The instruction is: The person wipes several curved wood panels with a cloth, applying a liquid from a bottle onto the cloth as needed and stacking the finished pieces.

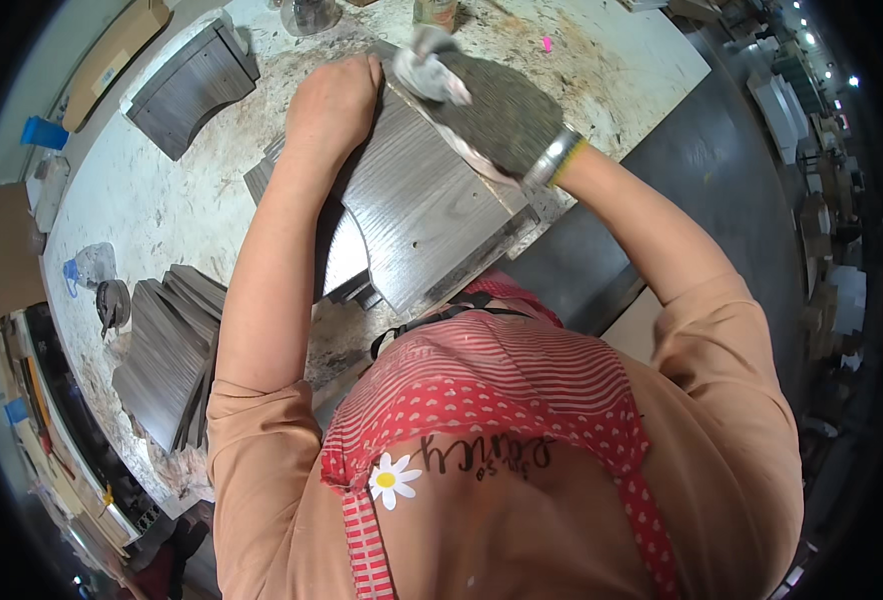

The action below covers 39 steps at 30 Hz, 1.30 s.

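Observation:
A grey wood-grain panel [417,190] with a curved cutout lies before me, on top of other boards at the near part of the worktable. My left hand [334,100], bare, is closed over the panel's far left edge; its fingertips are partly hidden. My right hand [507,110] wears a dark grey work glove with a light cuff. It grips a crumpled white rag [430,75] against the panel's far right edge. The fingers under the glove are partly blurred.
A stained white worktable [602,75] carries a stack of grey panels [167,350] at left and more curved panels [194,85] at far left. A tape roll [113,303], a clear plastic bottle [92,265], a jar [312,14] and a can [436,12] stand about.

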Motion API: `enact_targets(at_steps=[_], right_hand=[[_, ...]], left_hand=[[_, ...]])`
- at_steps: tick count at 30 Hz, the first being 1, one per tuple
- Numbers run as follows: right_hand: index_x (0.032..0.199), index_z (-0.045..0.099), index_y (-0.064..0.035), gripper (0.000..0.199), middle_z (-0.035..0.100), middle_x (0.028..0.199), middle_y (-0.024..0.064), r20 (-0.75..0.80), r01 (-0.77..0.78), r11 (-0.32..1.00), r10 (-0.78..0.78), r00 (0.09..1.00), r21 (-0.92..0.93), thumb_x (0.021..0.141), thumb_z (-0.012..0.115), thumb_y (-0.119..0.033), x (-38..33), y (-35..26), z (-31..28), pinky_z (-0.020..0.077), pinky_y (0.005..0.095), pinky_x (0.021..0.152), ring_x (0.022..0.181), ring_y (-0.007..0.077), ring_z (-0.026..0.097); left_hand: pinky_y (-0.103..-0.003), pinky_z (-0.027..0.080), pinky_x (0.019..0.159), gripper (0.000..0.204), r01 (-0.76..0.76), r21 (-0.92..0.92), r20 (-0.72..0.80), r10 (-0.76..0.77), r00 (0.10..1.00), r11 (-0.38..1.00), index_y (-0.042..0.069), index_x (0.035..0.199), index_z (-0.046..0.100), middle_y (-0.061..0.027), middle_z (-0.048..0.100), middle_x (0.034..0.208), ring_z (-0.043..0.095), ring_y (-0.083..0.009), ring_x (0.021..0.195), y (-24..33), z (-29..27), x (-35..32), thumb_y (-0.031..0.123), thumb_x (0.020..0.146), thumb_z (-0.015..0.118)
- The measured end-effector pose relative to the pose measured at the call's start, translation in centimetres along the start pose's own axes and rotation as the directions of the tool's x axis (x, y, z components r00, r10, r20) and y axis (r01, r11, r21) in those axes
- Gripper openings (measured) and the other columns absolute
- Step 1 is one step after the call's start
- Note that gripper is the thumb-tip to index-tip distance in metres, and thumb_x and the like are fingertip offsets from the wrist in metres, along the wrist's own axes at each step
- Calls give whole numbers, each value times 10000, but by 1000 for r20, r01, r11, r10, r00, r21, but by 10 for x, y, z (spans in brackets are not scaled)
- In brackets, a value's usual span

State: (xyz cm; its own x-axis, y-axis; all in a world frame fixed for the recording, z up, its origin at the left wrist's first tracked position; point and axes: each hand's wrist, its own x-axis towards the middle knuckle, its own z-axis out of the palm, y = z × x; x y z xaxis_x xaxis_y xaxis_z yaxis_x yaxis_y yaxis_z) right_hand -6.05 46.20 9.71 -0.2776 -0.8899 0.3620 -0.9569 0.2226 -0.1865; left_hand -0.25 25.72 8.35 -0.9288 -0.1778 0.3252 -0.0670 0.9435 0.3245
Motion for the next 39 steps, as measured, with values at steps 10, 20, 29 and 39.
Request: enact_targets(at_steps=[10,20,29,39], right_hand=[[1145,563,-34,359,635,1114,115,288,-448,854,374,882,263,868,614,-258,-123,-32,-52,463,363,894,1018,258,604],[1153,591,43,474,667,1076,164,-22,-689,578,773,634,437,817,692,-276,-113,-22,-82,455,329,886,985,241,635],[1169,545,-44,388,615,1106,105,-80,-289,820,373,924,494,837,625,-229,-47,-34,-61,497,329,811,993,212,602],[938,649,-111,133,631,841,76,75,142,956,-166,983,257,823,597,-155,-19,-96,-31,500,360,714,751,196,621]], left_hand=[[-501,476,774,462,-12,-14,30,13,999,1000,-9,862,656,-242,647,884,607,-421,856,-4,-2,4,337,964,367],[-275,433,792,455,256,-558,231,-148,962,790,-39,1032,622,-86,629,856,533,-136,818,-9,-72,4,395,944,519],[-499,449,823,503,190,-50,127,-182,975,981,-22,951,608,-288,631,907,596,-441,907,-32,-29,-5,439,953,408],[-497,447,779,454,169,36,86,-172,981,985,5,941,618,-285,618,866,587,-445,883,-36,-26,-12,416,956,425]])
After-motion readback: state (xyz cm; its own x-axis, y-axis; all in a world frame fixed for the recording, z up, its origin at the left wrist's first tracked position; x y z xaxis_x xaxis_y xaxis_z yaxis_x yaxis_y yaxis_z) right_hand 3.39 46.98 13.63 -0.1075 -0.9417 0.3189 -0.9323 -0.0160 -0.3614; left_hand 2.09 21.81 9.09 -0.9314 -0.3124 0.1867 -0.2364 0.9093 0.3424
